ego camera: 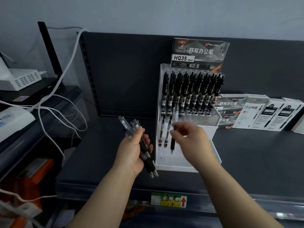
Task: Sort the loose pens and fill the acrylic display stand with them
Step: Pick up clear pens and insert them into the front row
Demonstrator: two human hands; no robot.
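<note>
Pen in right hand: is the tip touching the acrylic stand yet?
Cannot tell. Head view: the right hand pinches the pen tip-down over the front holes of the acrylic stand, but blur and clear plastic hide any contact.

Bare left hand [131, 153], bare right hand [194, 142]; left forearm [107, 198] and right forearm [230, 191] likewise bare

display stand [174, 167] on shelf [98, 153], pen boxes [256, 112] to its right, router [49, 83] far left
</note>
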